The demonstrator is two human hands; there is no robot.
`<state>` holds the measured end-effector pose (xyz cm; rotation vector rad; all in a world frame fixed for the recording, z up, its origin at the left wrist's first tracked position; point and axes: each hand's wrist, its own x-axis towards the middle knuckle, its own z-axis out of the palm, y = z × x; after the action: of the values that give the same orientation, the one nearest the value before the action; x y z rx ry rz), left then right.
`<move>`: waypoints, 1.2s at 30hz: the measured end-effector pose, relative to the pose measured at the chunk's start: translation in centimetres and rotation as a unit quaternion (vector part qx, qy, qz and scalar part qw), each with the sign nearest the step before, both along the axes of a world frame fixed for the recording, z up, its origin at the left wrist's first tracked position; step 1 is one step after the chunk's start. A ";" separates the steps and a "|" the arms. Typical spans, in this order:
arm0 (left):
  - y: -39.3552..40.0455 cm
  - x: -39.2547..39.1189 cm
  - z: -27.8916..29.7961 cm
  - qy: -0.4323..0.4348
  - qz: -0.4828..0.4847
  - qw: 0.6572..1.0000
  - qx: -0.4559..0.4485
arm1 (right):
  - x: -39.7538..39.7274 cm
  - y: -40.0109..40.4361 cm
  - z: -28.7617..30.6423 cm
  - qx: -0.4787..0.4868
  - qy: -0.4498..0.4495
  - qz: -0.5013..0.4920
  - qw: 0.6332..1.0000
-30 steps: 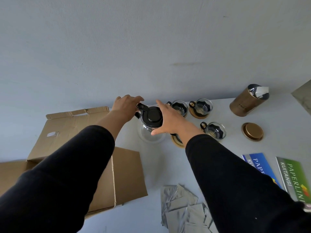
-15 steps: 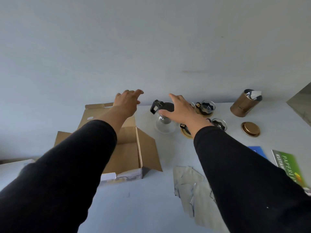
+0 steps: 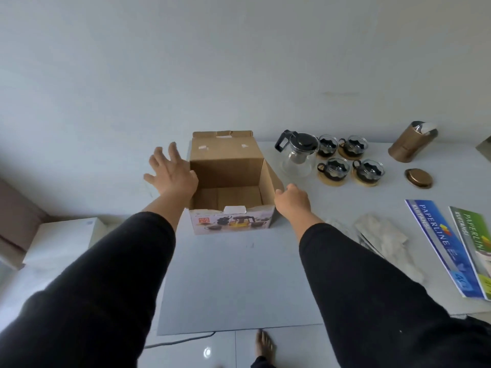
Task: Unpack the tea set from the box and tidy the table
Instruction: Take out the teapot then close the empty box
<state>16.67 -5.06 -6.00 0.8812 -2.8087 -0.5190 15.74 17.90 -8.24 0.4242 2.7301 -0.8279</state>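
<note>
An open cardboard box (image 3: 228, 166) with a tea-set picture on its front stands on the white table (image 3: 239, 282), its inside looking empty. My left hand (image 3: 171, 172) is spread open beside the box's left wall. My right hand (image 3: 292, 200) hovers at the box's right flap with fingers curled down, holding nothing. A glass teapot (image 3: 299, 155) with a black lid stands to the right of the box. Beside the teapot sit several glass cups (image 3: 342, 160) on wooden coasters.
A bronze canister (image 3: 410, 146) lies tilted at the back right, its round lid (image 3: 418, 177) flat nearby. Crumpled wrapping (image 3: 380, 235) and two Paperline booklets (image 3: 443, 245) lie on the right. A white box (image 3: 61, 240) sits off the table's left. My bare foot (image 3: 263, 343) shows below.
Both hands have left the teapot and drawn back to the two sides of the box. The view has pulled back, so the whole box and more table now show.
</note>
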 end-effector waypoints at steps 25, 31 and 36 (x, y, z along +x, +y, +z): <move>-0.7 4.9 -0.4 0.004 -0.120 0.991 0.050 | 4.1 -3.1 3.3 -0.260 0.055 -0.210 0.941; -0.9 5.9 -1.0 -0.014 -0.144 0.987 0.062 | 5.7 -4.0 3.8 -0.248 0.135 -0.187 0.941; -1.0 6.5 -1.9 -0.021 -0.209 0.974 0.088 | 6.4 -5.2 3.7 -0.138 0.092 0.001 0.986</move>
<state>23.12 -6.08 -7.87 0.3166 -3.0310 -0.8223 22.09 12.74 -4.57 0.3010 2.7180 -1.2817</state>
